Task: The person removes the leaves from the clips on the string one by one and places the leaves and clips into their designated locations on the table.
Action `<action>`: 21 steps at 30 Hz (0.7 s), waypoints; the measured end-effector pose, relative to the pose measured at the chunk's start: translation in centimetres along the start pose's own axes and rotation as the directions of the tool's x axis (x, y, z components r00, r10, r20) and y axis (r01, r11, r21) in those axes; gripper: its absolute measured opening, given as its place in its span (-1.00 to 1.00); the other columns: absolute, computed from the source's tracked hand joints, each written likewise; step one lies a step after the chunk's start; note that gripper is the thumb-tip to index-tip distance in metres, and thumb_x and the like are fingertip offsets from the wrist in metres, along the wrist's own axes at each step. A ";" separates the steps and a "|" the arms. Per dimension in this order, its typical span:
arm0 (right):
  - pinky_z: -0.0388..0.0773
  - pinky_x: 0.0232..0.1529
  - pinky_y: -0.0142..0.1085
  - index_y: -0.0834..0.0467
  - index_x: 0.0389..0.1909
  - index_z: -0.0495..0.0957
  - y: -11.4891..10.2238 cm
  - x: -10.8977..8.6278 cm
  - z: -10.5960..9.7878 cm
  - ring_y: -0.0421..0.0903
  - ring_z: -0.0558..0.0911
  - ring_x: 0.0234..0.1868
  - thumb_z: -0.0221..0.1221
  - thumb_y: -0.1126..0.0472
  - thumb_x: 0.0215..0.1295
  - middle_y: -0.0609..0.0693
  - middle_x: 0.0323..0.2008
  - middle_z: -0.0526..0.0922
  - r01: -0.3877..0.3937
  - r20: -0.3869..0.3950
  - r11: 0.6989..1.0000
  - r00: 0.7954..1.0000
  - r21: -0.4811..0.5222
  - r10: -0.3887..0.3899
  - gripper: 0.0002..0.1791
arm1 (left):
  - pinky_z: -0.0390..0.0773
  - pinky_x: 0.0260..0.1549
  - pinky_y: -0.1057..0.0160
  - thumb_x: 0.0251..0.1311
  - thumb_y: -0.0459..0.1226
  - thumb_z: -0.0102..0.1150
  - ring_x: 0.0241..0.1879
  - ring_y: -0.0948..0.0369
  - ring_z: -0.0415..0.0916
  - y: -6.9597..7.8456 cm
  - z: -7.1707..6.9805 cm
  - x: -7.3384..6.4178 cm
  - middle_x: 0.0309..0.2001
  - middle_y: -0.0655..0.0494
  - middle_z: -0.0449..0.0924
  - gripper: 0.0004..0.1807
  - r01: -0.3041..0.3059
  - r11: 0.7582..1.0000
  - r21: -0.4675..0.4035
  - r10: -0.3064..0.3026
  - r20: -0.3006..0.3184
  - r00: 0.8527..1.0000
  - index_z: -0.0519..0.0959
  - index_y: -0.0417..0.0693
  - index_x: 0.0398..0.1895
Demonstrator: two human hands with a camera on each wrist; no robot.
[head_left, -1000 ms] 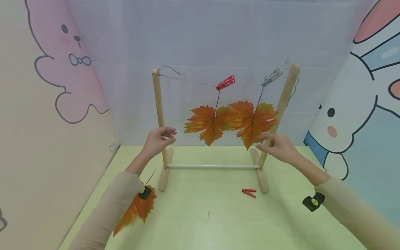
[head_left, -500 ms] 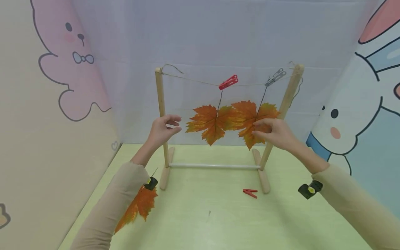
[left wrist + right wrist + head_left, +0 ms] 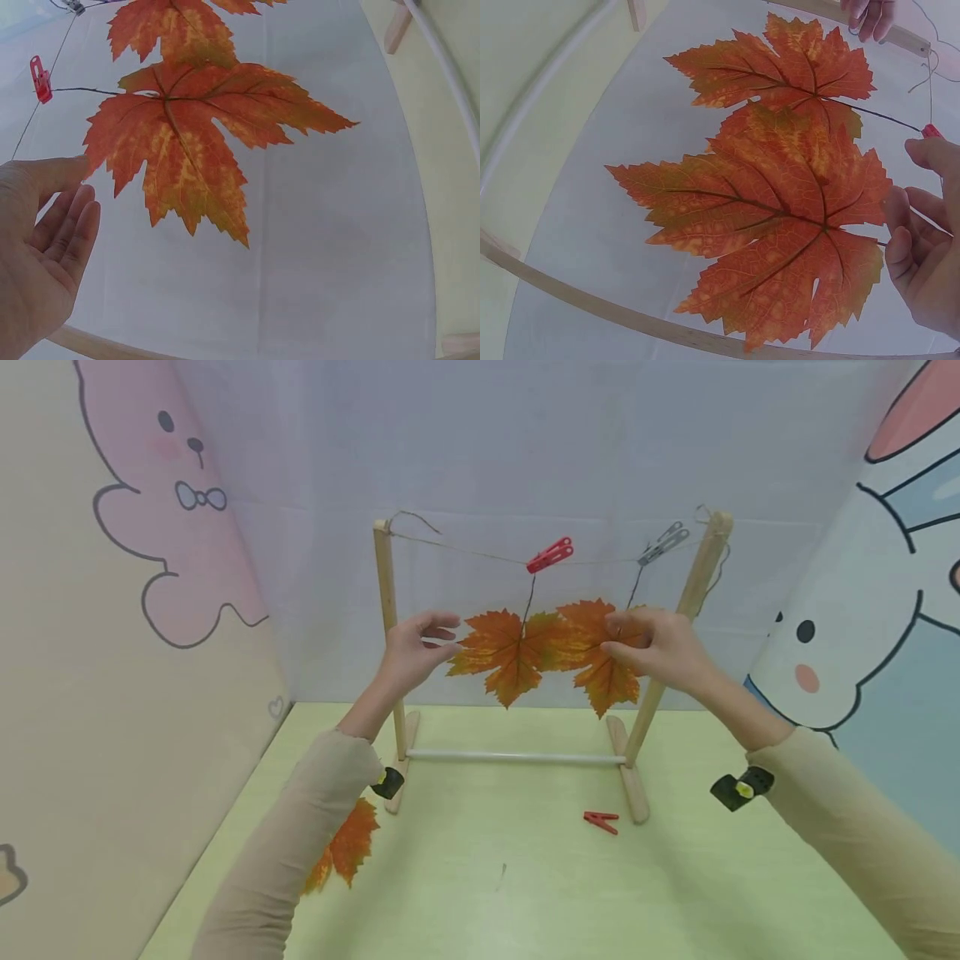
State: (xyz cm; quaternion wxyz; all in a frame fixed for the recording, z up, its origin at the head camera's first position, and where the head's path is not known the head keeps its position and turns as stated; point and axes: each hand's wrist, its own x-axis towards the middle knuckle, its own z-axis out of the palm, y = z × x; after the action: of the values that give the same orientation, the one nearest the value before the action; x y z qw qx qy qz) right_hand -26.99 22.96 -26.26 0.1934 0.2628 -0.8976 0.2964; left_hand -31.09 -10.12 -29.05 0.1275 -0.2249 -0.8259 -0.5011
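Note:
Two orange maple leaves hang by their stems from a string, the left leaf (image 3: 517,664) under a red clothespin (image 3: 550,555) and the right leaf (image 3: 596,672) under a grey clothespin (image 3: 663,544). The left hand (image 3: 416,647) is beside the left leaf's edge, thumb and fingers apart; whether the fingertips touch it is unclear. In front of the right leaf is the right hand (image 3: 663,647), its thumb and fingers spread with a gap between them, near the stem in the right wrist view. Neither hand holds anything.
The string runs between two wooden posts (image 3: 386,593) joined by a white rod (image 3: 517,757). Another red clothespin (image 3: 601,822) lies on the light green table (image 3: 555,893). A third maple leaf (image 3: 352,843) lies at the left, partly behind the left sleeve.
Both hands have risen. The left hand has moved right, up to the left leaf; the right hand has moved higher, in front of the right leaf. The clothespins stay on the string.

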 end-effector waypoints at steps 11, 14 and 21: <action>0.18 -0.77 -0.47 0.25 -0.06 0.54 -1.8 2.1 -0.6 -0.30 0.29 -0.81 0.27 0.28 0.07 0.04 -0.76 0.47 0.060 -0.102 0.998 0.993 0.020 -0.058 -0.64 | 0.55 -0.21 0.27 0.02 -0.39 0.26 -0.21 0.16 0.56 2.6 2.1 1.3 -0.09 -0.02 0.57 -0.64 -0.006 0.996 -0.088 0.003 -0.036 0.999 0.53 -0.19 -0.06; 0.20 -0.75 -0.50 0.25 -0.09 0.56 -2.3 2.6 -0.9 -0.33 0.30 -0.79 0.27 0.30 0.06 0.09 -0.59 0.57 0.087 -0.147 0.996 0.985 -0.004 -0.087 -0.66 | 0.56 -0.25 0.28 0.00 -0.38 0.28 -0.24 0.16 0.56 3.2 2.7 1.7 -0.10 -0.02 0.57 -0.65 0.006 0.994 -0.112 -0.012 -0.049 0.999 0.55 -0.18 -0.08; 0.22 -0.64 -0.58 0.27 -0.09 0.56 -3.2 3.8 -1.5 -0.44 0.29 -0.72 0.26 0.31 0.07 0.14 -0.20 0.62 0.109 -0.246 0.994 0.963 -0.030 -0.113 -0.66 | 0.55 -0.25 0.32 -0.03 -0.38 0.30 -0.23 0.18 0.56 3.8 4.1 2.4 -0.10 -0.01 0.57 -0.62 0.018 0.987 -0.162 -0.027 -0.053 0.998 0.54 -0.18 -0.06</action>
State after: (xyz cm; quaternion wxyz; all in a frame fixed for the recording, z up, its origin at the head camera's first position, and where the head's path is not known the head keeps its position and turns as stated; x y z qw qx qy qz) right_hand -27.78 20.34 -21.82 0.3224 0.2721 -0.8527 0.3082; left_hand -31.22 -4.37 -26.97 0.1259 -0.2114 -0.7814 -0.5736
